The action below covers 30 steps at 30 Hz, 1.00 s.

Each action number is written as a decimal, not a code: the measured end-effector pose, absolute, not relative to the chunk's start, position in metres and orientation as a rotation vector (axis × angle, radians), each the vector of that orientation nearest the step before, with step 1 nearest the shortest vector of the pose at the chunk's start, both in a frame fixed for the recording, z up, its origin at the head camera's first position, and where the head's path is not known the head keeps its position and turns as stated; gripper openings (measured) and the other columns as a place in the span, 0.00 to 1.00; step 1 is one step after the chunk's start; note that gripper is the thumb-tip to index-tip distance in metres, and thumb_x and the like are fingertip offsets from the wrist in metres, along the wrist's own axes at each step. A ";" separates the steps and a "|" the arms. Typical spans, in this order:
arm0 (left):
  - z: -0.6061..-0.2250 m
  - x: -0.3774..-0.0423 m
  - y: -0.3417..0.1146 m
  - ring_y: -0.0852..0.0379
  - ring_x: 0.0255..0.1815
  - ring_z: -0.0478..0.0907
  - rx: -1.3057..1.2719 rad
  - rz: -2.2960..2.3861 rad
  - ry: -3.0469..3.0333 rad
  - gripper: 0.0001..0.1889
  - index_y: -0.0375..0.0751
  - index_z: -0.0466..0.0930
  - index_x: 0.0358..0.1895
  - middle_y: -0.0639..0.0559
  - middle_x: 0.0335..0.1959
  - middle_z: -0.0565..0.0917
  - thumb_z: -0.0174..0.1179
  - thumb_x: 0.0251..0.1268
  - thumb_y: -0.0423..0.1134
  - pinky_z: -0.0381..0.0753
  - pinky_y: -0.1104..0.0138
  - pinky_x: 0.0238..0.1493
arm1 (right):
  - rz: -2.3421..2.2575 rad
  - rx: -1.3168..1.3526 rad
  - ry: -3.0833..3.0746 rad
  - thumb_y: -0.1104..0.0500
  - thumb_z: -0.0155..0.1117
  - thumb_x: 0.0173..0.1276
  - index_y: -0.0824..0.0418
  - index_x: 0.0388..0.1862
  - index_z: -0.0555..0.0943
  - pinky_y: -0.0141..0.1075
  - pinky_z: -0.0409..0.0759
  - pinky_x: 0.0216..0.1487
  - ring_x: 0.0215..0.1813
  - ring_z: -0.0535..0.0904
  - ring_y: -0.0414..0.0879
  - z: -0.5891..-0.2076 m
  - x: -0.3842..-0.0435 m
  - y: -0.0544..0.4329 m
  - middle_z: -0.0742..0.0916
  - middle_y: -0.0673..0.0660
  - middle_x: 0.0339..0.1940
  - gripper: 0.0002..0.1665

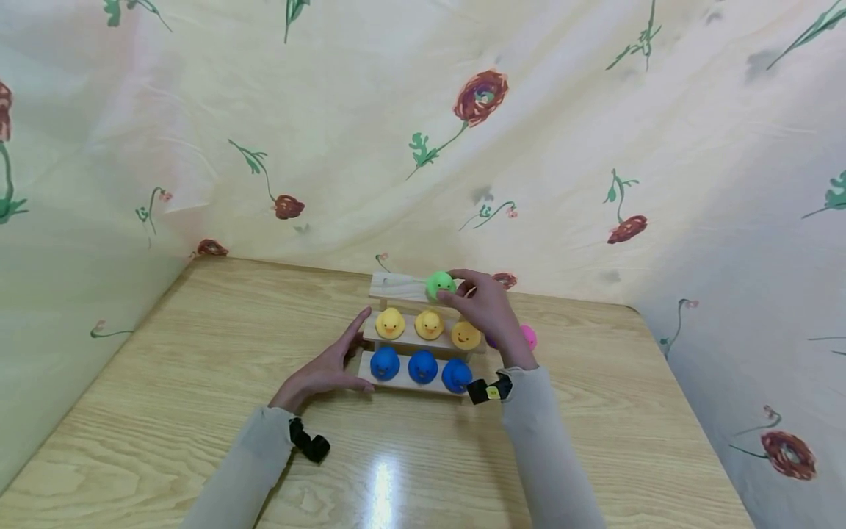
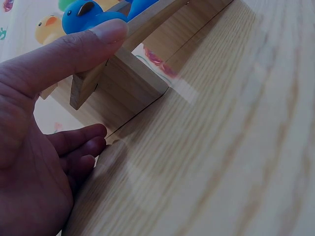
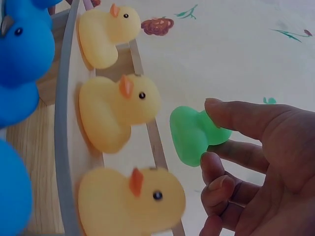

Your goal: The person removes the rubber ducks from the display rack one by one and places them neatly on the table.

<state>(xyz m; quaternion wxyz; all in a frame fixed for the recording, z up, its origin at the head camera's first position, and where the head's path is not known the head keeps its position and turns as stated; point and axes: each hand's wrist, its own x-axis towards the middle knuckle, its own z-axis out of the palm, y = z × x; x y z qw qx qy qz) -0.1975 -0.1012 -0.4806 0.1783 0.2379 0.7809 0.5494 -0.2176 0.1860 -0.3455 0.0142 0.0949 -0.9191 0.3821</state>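
Note:
A three-step wooden rack stands on the table. My right hand pinches a green toy duck between thumb and fingers at the top step; in the right wrist view the green duck is seen from the side. My left hand is at the rack's left end, fingers spread, with its thumb against the lowest step's front corner beside a blue duck. Three yellow ducks sit on the middle step, and three blue ducks on the lowest.
A pink object and a purple one are partly hidden behind my right wrist. The wooden table meets a flower-patterned cloth backdrop behind the rack, with more cloth at both sides.

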 end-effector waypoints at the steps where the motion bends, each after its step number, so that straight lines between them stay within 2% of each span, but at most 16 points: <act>1: -0.481 -0.197 -0.101 0.35 0.80 0.53 0.667 1.551 2.210 0.67 0.69 0.29 0.81 0.38 0.83 0.46 0.78 0.51 0.43 0.50 0.40 0.80 | 1.173 0.303 -2.858 0.52 0.69 0.68 0.60 0.65 0.79 0.32 0.72 0.27 0.32 0.75 0.47 -0.345 -0.217 0.188 0.84 0.60 0.35 0.28; 12: -0.480 -0.197 -0.101 0.35 0.79 0.55 0.659 1.541 2.224 0.67 0.69 0.29 0.81 0.35 0.81 0.51 0.78 0.51 0.42 0.52 0.40 0.80 | 1.138 0.259 -2.839 0.54 0.69 0.68 0.63 0.64 0.79 0.32 0.74 0.32 0.40 0.78 0.51 -0.342 -0.212 0.210 0.85 0.63 0.38 0.27; 16: -0.480 -0.197 -0.100 0.35 0.79 0.54 0.663 1.544 2.223 0.67 0.69 0.29 0.81 0.36 0.82 0.49 0.78 0.51 0.41 0.51 0.40 0.80 | 1.163 0.220 -2.838 0.54 0.69 0.69 0.62 0.65 0.79 0.31 0.74 0.32 0.41 0.77 0.51 -0.343 -0.211 0.217 0.84 0.62 0.39 0.28; 24: -0.481 -0.195 -0.100 0.34 0.80 0.53 0.660 1.559 2.213 0.68 0.69 0.28 0.81 0.37 0.82 0.47 0.78 0.51 0.40 0.50 0.40 0.80 | 1.106 0.184 -2.851 0.51 0.68 0.69 0.63 0.65 0.78 0.32 0.74 0.37 0.45 0.79 0.51 -0.345 -0.208 0.234 0.86 0.63 0.43 0.29; 30: -0.480 -0.194 -0.100 0.34 0.81 0.50 0.660 1.554 2.216 0.67 0.69 0.28 0.81 0.38 0.83 0.43 0.78 0.51 0.40 0.50 0.40 0.80 | 1.117 0.132 -2.843 0.53 0.68 0.69 0.60 0.65 0.79 0.31 0.74 0.34 0.43 0.78 0.51 -0.347 -0.205 0.248 0.85 0.64 0.42 0.27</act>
